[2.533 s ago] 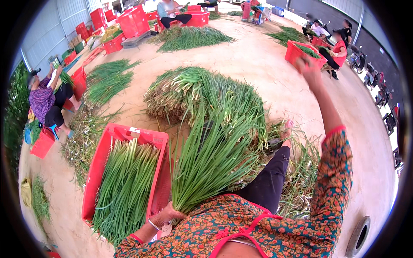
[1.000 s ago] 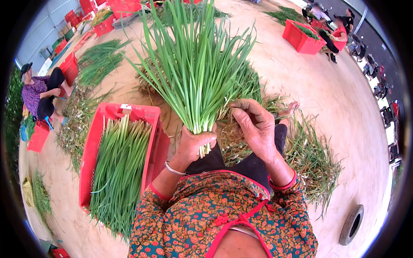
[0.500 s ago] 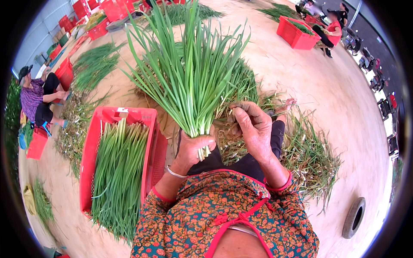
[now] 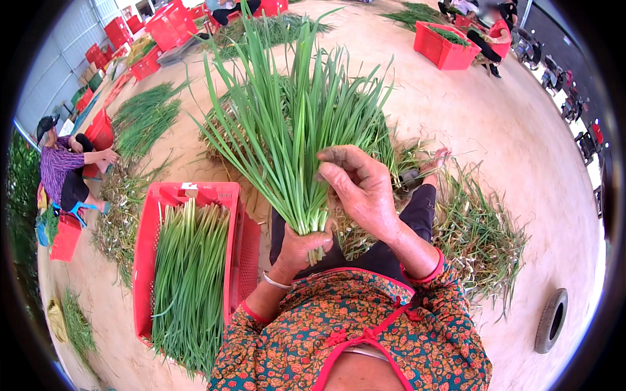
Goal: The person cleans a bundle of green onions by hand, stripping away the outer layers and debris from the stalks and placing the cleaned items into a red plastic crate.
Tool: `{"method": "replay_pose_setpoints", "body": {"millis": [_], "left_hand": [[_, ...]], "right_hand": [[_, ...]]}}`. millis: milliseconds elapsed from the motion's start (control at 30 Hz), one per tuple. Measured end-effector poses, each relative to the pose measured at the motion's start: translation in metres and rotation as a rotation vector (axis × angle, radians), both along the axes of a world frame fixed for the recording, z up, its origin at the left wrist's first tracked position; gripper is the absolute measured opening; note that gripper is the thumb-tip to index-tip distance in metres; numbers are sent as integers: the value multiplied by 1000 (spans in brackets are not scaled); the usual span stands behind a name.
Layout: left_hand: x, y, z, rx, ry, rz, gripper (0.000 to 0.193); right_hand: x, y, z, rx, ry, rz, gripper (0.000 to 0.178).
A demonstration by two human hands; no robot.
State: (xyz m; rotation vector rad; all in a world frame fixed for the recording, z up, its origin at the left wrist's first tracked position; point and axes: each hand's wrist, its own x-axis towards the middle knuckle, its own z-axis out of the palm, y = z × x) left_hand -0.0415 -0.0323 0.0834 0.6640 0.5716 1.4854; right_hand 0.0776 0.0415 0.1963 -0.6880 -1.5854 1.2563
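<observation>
One bunch (image 4: pixel 297 130) of green stalks stands upright in the left hand (image 4: pixel 301 247), its fingers clamped around the pale root ends; leaf tips fan up and away from the person, long axis near vertical. Half a second ago the right hand (image 4: pixel 358 186) sat at the same spot against the stalks; now its fingers curl loosely just above the left fist, apparently picking at the outer stems. Left of the fist, a red crate (image 4: pixel 147 260) holds laid stalks. Beyond the fingers, a heap (image 4: pixel 228 130) lies on the floor.
</observation>
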Motion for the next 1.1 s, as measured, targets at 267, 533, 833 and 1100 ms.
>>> {"method": "replay_pose_setpoints", "body": {"millis": [267,533,833,1100], "left_hand": [[2,-3,-12,-11,304,49,32],[11,3,-27,-123,177,10,17],[26,-1,-54,-344,143,-15,28],[34,10,-135,838,1877,620,9]], "right_hand": [[-14,24,-14,-172,-115,53,18],[-1,-1,-42,-50,91,-152,9],[0,-24,-79,470,-168,-51,13],[-8,-33,-109,450,-245,48,14]]}}
